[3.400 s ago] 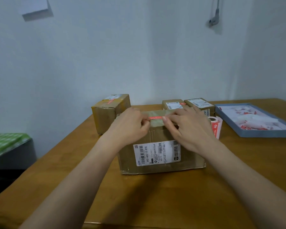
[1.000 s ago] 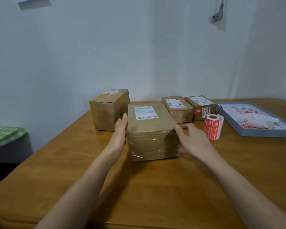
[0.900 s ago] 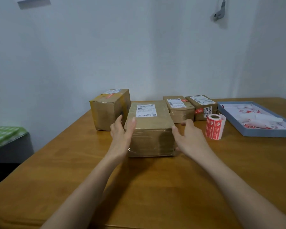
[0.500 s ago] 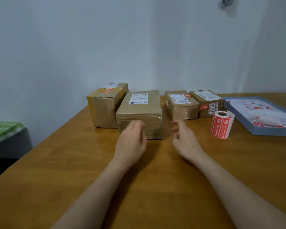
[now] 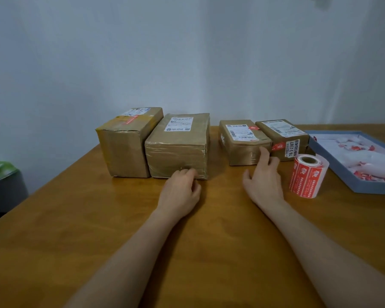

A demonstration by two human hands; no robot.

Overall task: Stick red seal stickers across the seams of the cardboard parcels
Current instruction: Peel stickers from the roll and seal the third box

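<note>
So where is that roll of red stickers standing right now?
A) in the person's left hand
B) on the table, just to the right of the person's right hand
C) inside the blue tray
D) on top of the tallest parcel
B: the roll of red stickers stands upright on the table, beside the right hand and in front of the blue tray, held by neither hand.

Both bare forearms stretch forward over the wooden table (image 5: 80,218). The left hand (image 5: 180,190) hangs with fingers loosely curled, holding nothing. The right hand (image 5: 262,181) lies beside it, fingers spread and relaxed.
</note>
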